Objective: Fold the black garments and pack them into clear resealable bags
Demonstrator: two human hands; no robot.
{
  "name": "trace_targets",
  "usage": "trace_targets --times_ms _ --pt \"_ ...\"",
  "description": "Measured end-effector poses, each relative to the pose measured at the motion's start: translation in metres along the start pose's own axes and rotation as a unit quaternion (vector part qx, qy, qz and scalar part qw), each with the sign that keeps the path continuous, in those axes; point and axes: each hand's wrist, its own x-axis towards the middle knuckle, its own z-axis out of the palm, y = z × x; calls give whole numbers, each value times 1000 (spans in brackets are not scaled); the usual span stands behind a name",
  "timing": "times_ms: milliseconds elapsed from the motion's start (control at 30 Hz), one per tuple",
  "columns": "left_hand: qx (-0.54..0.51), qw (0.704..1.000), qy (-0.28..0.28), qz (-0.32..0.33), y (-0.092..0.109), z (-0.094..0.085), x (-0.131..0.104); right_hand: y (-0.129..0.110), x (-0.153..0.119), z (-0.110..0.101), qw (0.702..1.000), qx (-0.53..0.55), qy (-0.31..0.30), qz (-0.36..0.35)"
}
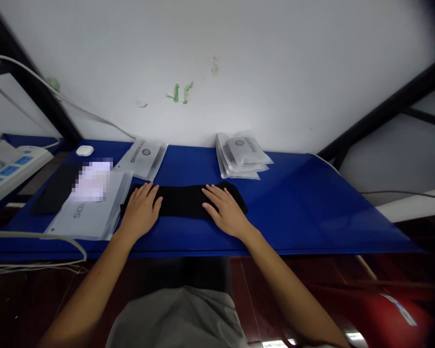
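A long piece of black fabric (183, 200) lies stretched sideways across the blue table (297, 208); its exact kind does not show. My left hand (141, 210) rests flat on its left end, fingers extended. On the right part, my right hand (224, 210) lies palm down with the fingers stretched out. Neither hand grips the fabric. Just left of my left hand are printed translucent zip bags (90, 220), and another translucent bag (141, 157) lies behind that hand. A stack of similar bags (244, 152) stands beyond my right hand.
A white earbud case (84, 151) sits at the back left, near a pixelated bright patch over a dark flat item (54, 193). At far left is a white power strip (14, 169). A pale cable (39, 235) crosses the front left corner. A white wall (275, 72) bounds the table's back.
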Motion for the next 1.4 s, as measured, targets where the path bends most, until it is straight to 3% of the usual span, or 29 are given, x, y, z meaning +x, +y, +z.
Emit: trace_targets --times_ms 300,467,600,800,1133,1300,1400 --pt "-28 999 15 6 -2 0 0 -2 1 1 1000 -11 5 7" --pt "-60 995 74 0 1 -9 -5 -1 1 2 1000 -10 11 5" --pt "-32 992 115 -43 7 -21 -22 0 1 3 1000 -9 15 3" --pt "23 982 122 -140 9 -33 -39 1 1 4 1000 -9 22 0" --pt "48 969 46 -238 4 -43 -32 0 1 3 1000 -16 18 4" --pt "58 966 -29 -252 8 -53 -32 1 1 5 1000 -15 24 0" --pt "61 951 -70 -295 12 -57 -30 3 1 6 1000 -14 28 -4"
